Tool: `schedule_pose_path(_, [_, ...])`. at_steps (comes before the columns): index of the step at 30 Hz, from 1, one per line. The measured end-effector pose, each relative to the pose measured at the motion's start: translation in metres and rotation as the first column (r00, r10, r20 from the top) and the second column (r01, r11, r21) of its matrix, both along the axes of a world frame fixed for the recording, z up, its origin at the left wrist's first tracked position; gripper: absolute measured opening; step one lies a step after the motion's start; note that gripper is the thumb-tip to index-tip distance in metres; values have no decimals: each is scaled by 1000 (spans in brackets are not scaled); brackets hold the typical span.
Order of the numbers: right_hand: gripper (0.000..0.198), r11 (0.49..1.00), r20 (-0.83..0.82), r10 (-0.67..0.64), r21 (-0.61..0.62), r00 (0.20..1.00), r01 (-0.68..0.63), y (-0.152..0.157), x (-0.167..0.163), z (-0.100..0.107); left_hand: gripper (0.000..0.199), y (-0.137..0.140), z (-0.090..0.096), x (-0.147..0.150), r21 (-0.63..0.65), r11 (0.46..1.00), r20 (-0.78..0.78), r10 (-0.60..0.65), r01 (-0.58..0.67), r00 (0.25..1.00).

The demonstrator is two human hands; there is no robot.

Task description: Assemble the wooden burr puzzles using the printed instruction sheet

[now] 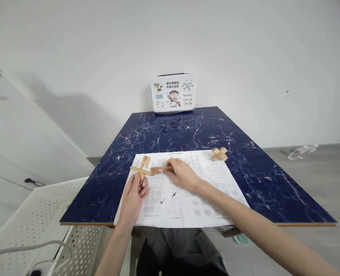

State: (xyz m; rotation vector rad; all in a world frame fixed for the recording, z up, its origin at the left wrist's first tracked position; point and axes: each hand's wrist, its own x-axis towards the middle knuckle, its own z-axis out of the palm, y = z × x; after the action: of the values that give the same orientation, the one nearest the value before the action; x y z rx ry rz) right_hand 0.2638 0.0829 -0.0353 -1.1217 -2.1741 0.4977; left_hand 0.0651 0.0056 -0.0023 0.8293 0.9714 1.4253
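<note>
My left hand [136,193] grips the lower end of two crossed wooden puzzle pieces [142,171] above the sheet's left side. The upright piece bears a dark mark like a 3 near its top, and the other piece lies across it. Between the fingertips of my right hand [182,173] is a notched wooden puzzle piece [158,169], held level. Its left end meets or overlaps the right end of the crosspiece; whether they touch I cannot tell. Beneath both hands lies a white printed sheet [184,218] with rows of faint grey diagrams.
An assembled wooden burr puzzle [219,154] sits at the sheet's upper right corner. The blue marbled table [170,134] carries a white cartoon-printed case [172,93] against the wall. A white perforated cabinet [43,214] stands left; a clear plastic item [302,152] lies on the floor right.
</note>
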Motion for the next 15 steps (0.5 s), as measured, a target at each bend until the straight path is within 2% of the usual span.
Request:
schedule_pose_path(3, [7, 997, -107, -61, -60, 992, 54, 4, 1, 0, 44, 1, 0, -1, -9, 1000, 9, 6, -6, 1000])
schedule_pose_path(6, [9, 977, -360, -81, -215, 929, 2, 9, 4, 4, 43, 2, 0, -1, -25, 1000, 16, 13, -13, 1000])
schedule_pose_path(9, [29, 889, -632, -52, -381, 773, -252, 12, 6, 9, 42, 2, 0, -1, -23, 1000, 12, 6, -6, 1000])
schedule_pose_path(12, [40, 781, -793, -36, -402, 608, -479, 9, 3, 14, 41, 3, -1, -3, -26, 1000, 26, -7, 8, 1000])
schedule_pose_path(15, [41, 696, -852, -31, -393, 522, -600, 3, -3, 15, 39, 4, -2, -5, -50, 998, 52, -35, 37, 998])
